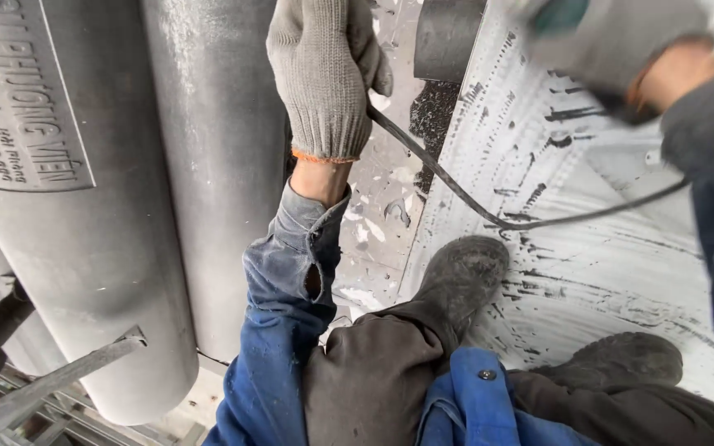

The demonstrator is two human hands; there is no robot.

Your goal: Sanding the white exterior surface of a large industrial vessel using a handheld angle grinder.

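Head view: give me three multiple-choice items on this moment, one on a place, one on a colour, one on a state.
1. Where does the black cable run?
A. across the white metal sheet
B. around a grey cylinder
C. under a boot

2. What colour is the left glove's cuff edge?
A. green
B. orange
C. black

3. The left hand is
A. gripping the cable
B. flat on the sheet
C. empty

Answers: 1 A, it crosses the sheet; 2 B, orange trim at the wrist; 3 A, cable leaves the closed glove.

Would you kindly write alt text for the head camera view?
A gloved left hand grips a black cable running across a scratched pale metal sheet to the blurred, gloved right hand. Grey cylinders lie at left; two dusty boots stand on the sheet.
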